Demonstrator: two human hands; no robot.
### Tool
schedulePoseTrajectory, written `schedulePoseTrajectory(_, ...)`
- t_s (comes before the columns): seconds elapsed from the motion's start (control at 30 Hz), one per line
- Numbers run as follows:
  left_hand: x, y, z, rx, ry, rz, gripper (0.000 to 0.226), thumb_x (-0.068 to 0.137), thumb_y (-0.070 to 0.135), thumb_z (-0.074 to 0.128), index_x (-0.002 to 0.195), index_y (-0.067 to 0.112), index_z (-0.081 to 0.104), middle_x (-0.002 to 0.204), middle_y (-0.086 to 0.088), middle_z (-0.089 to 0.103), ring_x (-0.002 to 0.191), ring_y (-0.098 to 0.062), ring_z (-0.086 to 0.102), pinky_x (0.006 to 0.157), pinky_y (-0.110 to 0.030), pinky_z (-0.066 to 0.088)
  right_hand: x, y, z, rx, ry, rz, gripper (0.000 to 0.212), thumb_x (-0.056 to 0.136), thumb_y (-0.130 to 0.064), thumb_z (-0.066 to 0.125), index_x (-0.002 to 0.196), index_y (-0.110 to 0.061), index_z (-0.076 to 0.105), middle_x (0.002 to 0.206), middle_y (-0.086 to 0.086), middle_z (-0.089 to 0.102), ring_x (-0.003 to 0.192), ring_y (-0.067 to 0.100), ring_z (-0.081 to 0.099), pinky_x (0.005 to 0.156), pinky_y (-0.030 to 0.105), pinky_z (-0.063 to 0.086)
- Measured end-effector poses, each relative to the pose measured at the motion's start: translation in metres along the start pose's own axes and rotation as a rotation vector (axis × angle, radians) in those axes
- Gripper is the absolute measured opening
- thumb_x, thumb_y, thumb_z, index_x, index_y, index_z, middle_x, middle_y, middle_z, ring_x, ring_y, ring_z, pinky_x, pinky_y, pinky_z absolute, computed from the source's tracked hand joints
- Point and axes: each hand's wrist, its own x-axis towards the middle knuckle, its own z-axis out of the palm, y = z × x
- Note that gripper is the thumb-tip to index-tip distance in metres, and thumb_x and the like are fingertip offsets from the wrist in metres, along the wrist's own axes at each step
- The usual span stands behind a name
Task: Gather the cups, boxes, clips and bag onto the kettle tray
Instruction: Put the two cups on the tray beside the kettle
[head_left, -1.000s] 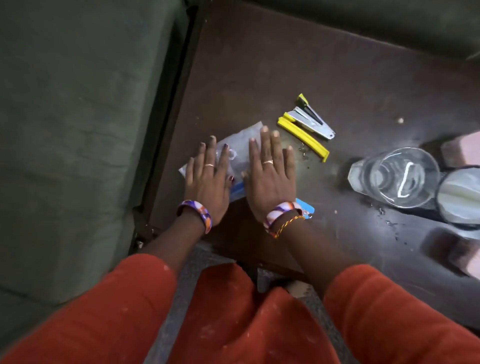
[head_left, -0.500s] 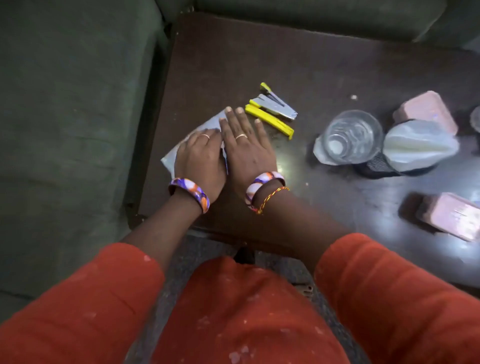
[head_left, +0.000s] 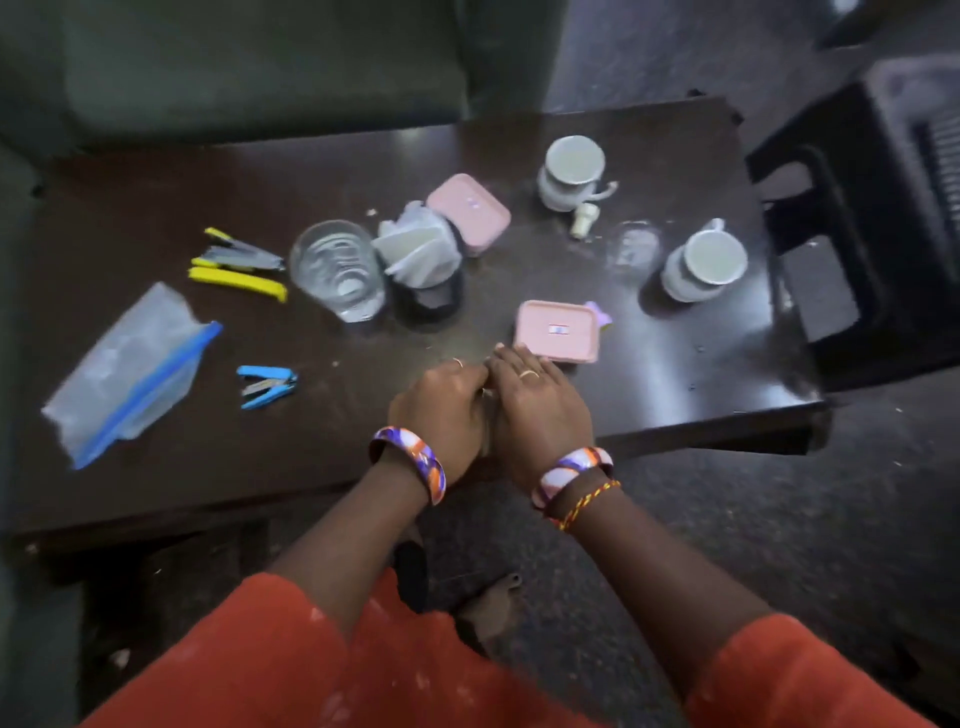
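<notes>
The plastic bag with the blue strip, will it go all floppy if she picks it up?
Probably yes. The plastic bag looks thin, clear and crinkled, so it should sag and fold from wherever it is pinched. It lies flat and seems nearly empty, so it is likely very light. Its blue zip edge may stay a little stiffer.

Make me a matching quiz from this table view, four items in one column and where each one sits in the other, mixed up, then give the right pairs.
Column one
1. zip bag
2. blue clip
3. clear glass
4. near pink box

Column two
A. just beyond the fingertips of the right hand
B. far left of the table, lying flat
C. between the yellow clips and the napkin holder
D. between the zip bag and the left hand

Pairs: 1-B, 2-D, 3-C, 4-A
</notes>
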Motion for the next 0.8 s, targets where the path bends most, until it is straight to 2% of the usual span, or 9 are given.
schedulePoseTrajectory(0.1, 0.011, 0.034, 0.014, -0.012, -0.010, 0.107, 0.030, 0.083, 0.010, 0.049, 0.107, 0.014, 0.065, 0.109, -0.011, 0.068, 0.099, -0.035, 0.061, 0.074, -0.038, 0.045, -0.011, 0.036, -0.010, 0.058, 0.076, 0.093, 0.044, 0.092, -0.016, 0.040, 0.137, -0.012, 0.042, 0.150, 0.005, 0.037, 0.141, 0.017, 0.029, 0.113, 0.028, 0.021)
schedulePoseTrajectory(0.2, 0.034, 0.055, 0.021, -0.045, -0.015, 0.129, 0.035, 0.081, 0.006, 0.049, 0.110, 0.015, 0.065, 0.116, -0.010, 0.066, 0.104, -0.034, 0.060, 0.080, -0.039, 0.047, -0.008, 0.063, -0.022, 0.117, 0.199, 0.162, 0.044, 0.089, -0.008, 0.044, 0.132, -0.012, 0.047, 0.146, 0.006, 0.043, 0.136, 0.021, 0.037, 0.106, 0.032, 0.031)
schedulePoseTrajectory(0.37, 0.094, 0.077, 0.028, -0.032, 0.022, 0.148, 0.036, 0.083, 0.008, 0.051, 0.118, 0.013, 0.060, 0.126, -0.011, 0.058, 0.114, -0.030, 0.054, 0.088, -0.035, 0.043, 0.015, 0.119, -0.055, 0.155, 0.362, 0.243, 0.051, 0.082, -0.004, 0.039, 0.131, -0.011, 0.051, 0.146, 0.012, 0.043, 0.135, 0.027, 0.040, 0.107, 0.037, 0.033)
schedulePoseTrajectory(0.43, 0.126, 0.080, 0.027, -0.003, 0.059, 0.161, 0.040, 0.082, 0.009, 0.054, 0.122, 0.011, 0.057, 0.128, -0.015, 0.054, 0.116, -0.032, 0.052, 0.094, -0.039, 0.044, 0.030, 0.146, -0.070, -0.009, 0.384, 0.288, 0.061, 0.079, 0.001, 0.041, 0.137, -0.017, 0.043, 0.152, 0.011, 0.033, 0.141, 0.026, 0.030, 0.114, 0.042, 0.020)
schedulePoseTrajectory(0.53, 0.176, 0.084, 0.027, 0.083, 0.094, 0.122, 0.050, 0.081, 0.014, 0.058, 0.130, 0.014, 0.048, 0.135, -0.020, 0.044, 0.121, -0.037, 0.044, 0.101, -0.044, 0.040, 0.053, 0.190, -0.087, -0.271, 0.277, 0.366, 0.085, 0.079, 0.007, 0.040, 0.147, -0.033, 0.009, 0.160, 0.004, 0.001, 0.147, 0.027, -0.002, 0.114, 0.056, -0.003)
schedulePoseTrajectory(0.6, 0.207, 0.086, 0.027, 0.190, 0.049, 0.068, 0.058, 0.081, 0.017, 0.056, 0.136, 0.016, 0.038, 0.145, -0.021, 0.031, 0.125, -0.040, 0.036, 0.103, -0.045, 0.037, 0.066, 0.212, -0.096, -0.323, 0.080, 0.327, 0.106, 0.074, 0.012, 0.048, 0.145, -0.041, -0.010, 0.157, -0.001, -0.020, 0.145, 0.030, -0.014, 0.112, 0.060, 0.001)
schedulePoseTrajectory(0.67, 0.234, 0.089, 0.027, 0.273, -0.036, 0.032, 0.071, 0.079, 0.019, 0.058, 0.143, 0.022, 0.027, 0.153, -0.021, 0.015, 0.132, -0.042, 0.026, 0.105, -0.045, 0.034, 0.076, 0.225, -0.103, -0.303, -0.084, 0.235, 0.108, 0.073, 0.012, 0.050, 0.144, -0.043, -0.009, 0.156, -0.001, -0.024, 0.146, 0.027, -0.010, 0.112, 0.057, 0.015)
schedulePoseTrajectory(0.73, 0.257, 0.091, 0.029, 0.332, -0.139, 0.005, 0.083, 0.075, 0.018, 0.062, 0.145, 0.030, 0.018, 0.156, -0.020, 0.003, 0.138, -0.042, 0.015, 0.108, -0.047, 0.030, 0.083, 0.231, -0.106, -0.274, -0.161, 0.175, 0.095, 0.077, 0.010, 0.048, 0.146, -0.039, 0.007, 0.158, 0.004, -0.014, 0.147, 0.026, 0.005, 0.108, 0.047, 0.030)
schedulePoseTrajectory(0.8, 0.277, 0.092, 0.030, 0.394, -0.226, 0.004, 0.080, 0.079, 0.021, 0.061, 0.145, 0.033, 0.019, 0.156, -0.019, 0.002, 0.141, -0.041, 0.009, 0.111, -0.049, 0.027, 0.089, 0.233, -0.104, -0.238, -0.172, 0.172, 0.087, 0.076, 0.008, 0.050, 0.145, -0.035, 0.020, 0.159, 0.007, 0.000, 0.145, 0.027, 0.014, 0.101, 0.042, 0.039)
